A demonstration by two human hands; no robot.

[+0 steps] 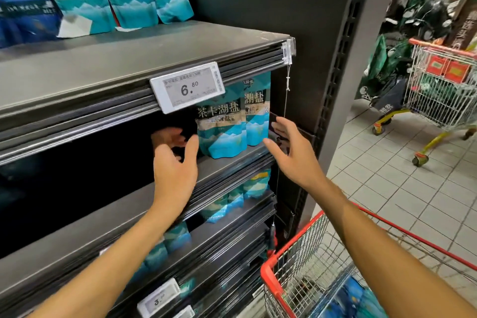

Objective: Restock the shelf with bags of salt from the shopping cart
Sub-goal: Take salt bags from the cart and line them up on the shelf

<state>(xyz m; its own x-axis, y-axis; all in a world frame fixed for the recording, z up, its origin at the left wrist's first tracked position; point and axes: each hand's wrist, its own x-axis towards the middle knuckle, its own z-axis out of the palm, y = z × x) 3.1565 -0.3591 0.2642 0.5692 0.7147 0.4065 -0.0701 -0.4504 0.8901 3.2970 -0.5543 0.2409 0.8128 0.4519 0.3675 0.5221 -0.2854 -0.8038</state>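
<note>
Left hand (173,162), right hand (291,152), grip wide, holding nothing, flank upright salt bags (223,126) on shelf (227,160); cart (273,273) below.

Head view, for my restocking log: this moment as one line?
left hand open beside salt bags | right hand open, other side | holding nothing | cart below

Left grip (172,160) and right grip (289,147) outstretched, fingers relaxed.

Price tag (188,87) hides the front salt bag's (222,131) top.
</note>
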